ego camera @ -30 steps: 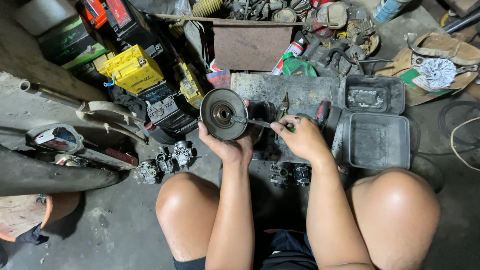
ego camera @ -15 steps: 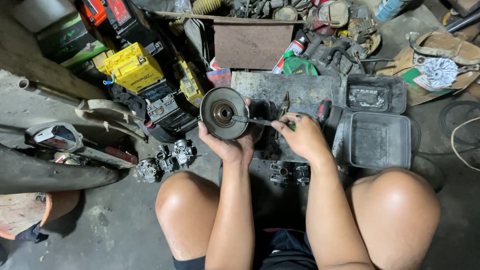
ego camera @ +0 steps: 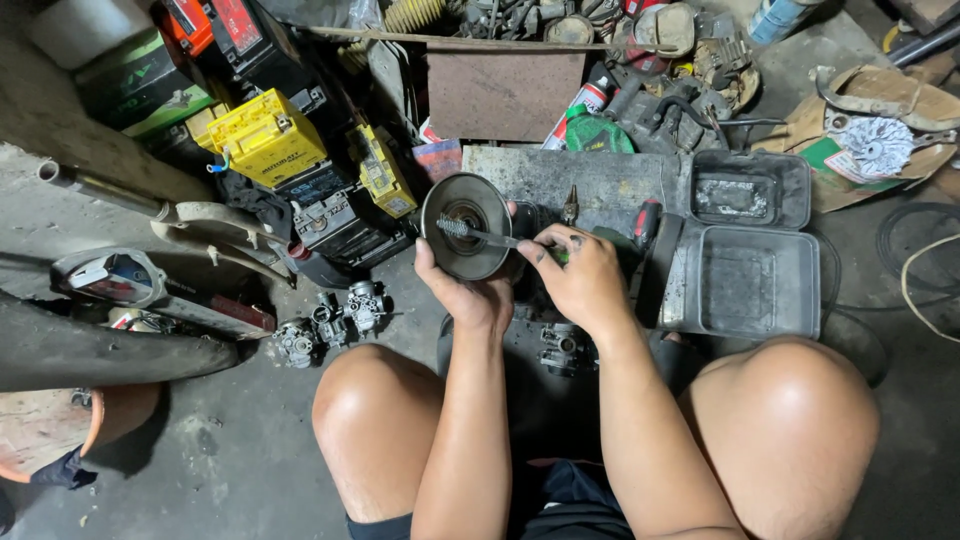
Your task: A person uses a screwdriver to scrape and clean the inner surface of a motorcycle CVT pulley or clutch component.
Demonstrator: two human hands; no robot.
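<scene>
Grey metal disc up in my left hand, just above the middle of the frame, its face turned toward me. My left fingers are curled around its lower rim, gripping it firm. My right hand is closed around the handle of a small wire brush, and the bristle end sits right at the dark centre hole of the disc.

I'd call this the cleaning step: I'm working the brush on the hub. The next move, as I judge it, calls for a steady left grip and short brush strokes, so the bristles stay on the hub and don't skid off across the face.

As for looks, the disc is round, dull and grimy, with a darker ring around the hole and a worn sheen toward the rim. Whether the hole is clean yet, I can't tell from here.

Below my hands, a carburettor lies on the floor between my knees, with more carburettors to the left. An open grey case sits to the right, and a yellow battery at upper left.
</scene>
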